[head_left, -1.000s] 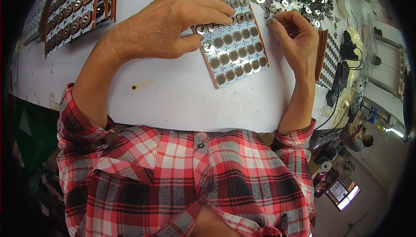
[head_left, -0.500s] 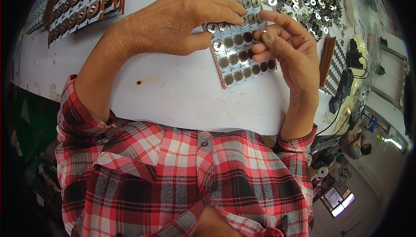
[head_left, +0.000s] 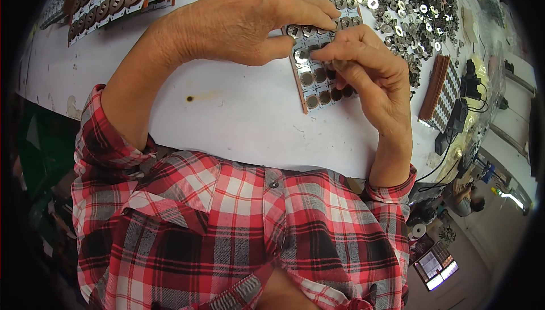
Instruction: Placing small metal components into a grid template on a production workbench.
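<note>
A panel of small circuit boards lies on the white table, with rows of dark round pads on its near part. Metal clips with cut-out centres sit on the farther rows, and one shiny clip is at the left end of a middle row. My left hand reaches over the panel's far left part, fingers stretched out and thumb apart near its left edge. Above the middle rows, my right hand is closed in a pinch, its index fingertip beside the shiny clip. Whatever lies between its fingertips is hidden.
Loose metal clips form a wide pile at the far right. Stacked panels stand at the far left, and another stack at the right, near a black power strip with cables. A person is in the right background.
My right hand has moved left and down onto the panel, its raised fingers now curled in. In the picture, panel, table and left hand have shifted slightly right.
</note>
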A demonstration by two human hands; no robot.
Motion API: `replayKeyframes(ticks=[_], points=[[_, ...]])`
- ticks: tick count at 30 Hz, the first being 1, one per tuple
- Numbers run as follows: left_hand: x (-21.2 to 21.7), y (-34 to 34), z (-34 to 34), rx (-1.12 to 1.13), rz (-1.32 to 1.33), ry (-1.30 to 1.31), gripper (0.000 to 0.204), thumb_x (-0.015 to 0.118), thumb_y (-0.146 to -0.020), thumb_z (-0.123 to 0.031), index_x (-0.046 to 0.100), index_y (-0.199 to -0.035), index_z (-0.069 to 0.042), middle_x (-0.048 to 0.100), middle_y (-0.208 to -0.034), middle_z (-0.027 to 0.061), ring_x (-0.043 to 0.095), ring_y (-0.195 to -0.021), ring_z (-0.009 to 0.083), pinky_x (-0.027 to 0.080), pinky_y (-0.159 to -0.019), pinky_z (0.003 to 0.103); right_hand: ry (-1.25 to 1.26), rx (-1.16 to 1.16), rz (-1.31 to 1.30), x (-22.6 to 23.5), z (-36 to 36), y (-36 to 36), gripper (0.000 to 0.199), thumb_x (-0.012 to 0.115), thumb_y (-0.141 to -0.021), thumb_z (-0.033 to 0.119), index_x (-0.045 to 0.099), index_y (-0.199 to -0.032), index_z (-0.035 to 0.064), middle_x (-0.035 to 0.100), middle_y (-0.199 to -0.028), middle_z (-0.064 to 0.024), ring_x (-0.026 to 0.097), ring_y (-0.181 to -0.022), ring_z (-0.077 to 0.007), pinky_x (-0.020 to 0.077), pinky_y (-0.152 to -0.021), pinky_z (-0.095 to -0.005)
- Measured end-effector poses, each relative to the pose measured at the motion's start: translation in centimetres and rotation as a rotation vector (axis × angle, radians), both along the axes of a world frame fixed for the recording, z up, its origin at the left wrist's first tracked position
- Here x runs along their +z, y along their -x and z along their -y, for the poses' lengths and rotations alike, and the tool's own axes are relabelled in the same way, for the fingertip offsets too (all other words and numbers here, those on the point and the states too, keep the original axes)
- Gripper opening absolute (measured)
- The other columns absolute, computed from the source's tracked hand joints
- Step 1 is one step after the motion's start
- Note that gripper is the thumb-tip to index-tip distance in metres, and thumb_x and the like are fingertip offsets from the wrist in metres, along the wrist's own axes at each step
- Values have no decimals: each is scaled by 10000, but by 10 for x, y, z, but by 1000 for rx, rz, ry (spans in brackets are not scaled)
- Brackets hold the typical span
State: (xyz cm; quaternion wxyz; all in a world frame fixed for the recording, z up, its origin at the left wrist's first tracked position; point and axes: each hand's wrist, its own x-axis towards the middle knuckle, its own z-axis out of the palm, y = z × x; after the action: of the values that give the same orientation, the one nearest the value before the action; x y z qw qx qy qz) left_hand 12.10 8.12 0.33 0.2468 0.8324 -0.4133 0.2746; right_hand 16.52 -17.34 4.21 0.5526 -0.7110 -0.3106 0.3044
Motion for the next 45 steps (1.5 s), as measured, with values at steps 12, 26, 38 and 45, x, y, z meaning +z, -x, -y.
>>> replayKeyframes(ticks=[12, 26, 38, 45], points=[[20, 14, 1, 82, -118, -82, 550, 608, -759, 37, 632, -1308, 1, 657, -1274, 149, 551, -1269, 351, 440, -1034, 462, 120, -59, 193, -5, -11, 7, 335, 659, -925, -80, 608, -1252, -28, 697, -994, -49, 670, -945, -108, 538, -826, -241], [11, 9, 1, -7, -191, 6, 545, 629, -790, 16, 622, -1335, 4, 645, -1308, 148, 532, -1292, 340, 423, -1064, 468, 163, -45, 350, -4, -13, 8, 418, 636, -892, -119, 571, -1290, -11, 707, -983, -56, 667, -897, -93, 529, -802, -233], [12, 2, 0, -90, -576, 177, 463, 659, -798, 14, 661, -1261, 2, 651, -1303, 159, 538, -1297, 336, 430, -1061, 473, 91, -104, 519, -10, -20, 12, 501, 696, -872, -120, 547, -1334, 7, 712, -956, -54, 680, -849, -98, 540, -736, -227], [13, 3, 0, -86, -578, 207, 466, 667, -792, 25, 653, -1258, 23, 649, -1306, 172, 542, -1300, 346, 447, -1051, 477, 148, -138, 489, -15, -14, 14, 493, 735, -856, -96, 563, -1308, 0, 712, -948, -44, 657, -821, -76, 504, -699, -213]])
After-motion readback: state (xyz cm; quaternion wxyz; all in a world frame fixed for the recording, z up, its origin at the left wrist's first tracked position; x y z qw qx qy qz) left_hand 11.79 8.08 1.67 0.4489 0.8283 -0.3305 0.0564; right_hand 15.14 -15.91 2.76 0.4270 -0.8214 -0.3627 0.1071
